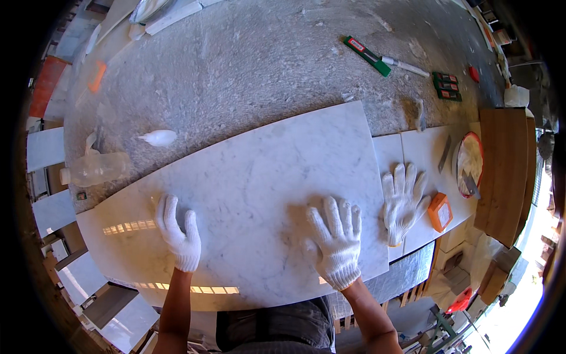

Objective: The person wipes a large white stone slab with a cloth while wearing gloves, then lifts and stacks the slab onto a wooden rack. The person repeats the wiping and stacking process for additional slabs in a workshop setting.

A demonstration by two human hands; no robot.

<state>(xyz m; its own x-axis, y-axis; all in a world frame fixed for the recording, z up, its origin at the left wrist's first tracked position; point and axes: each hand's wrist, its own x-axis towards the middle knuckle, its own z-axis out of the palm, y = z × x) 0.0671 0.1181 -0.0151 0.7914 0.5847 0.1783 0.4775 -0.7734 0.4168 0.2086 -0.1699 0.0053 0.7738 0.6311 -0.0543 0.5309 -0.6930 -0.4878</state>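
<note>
A large white marble slab (259, 194) with faint grey veining is laid flat on a rough grey worktable (247, 65), its near edge close to the person's body. Both gloved hands are pressed on its top. The left hand (178, 233) is spread open, palm down, near the slab's near-left part; nothing is grasped. The right hand (336, 239) is likewise flattened with fingers fanned, toward the near-right corner, and nothing is held in it either.

Just beside the slab's right edge, a spare white knit glove (402, 203) is left lying empty on a smaller white tile (427, 153), with an orange block (440, 211) near it. Farther right, a red-rimmed bowl (469, 162) of white paste is seen, with a scraper resting in it. At the far right of the table a green utility knife (367, 56) is laid; at the left, a clear plastic bottle (94, 168) lies on its side.

As a judgement, the slab appears already placed on the table and is being steadied or nudged into line against the neighbouring tile; a thin gap seems left between them, so final alignment looks unfinished. No paste is visible on the slab's surface.
</note>
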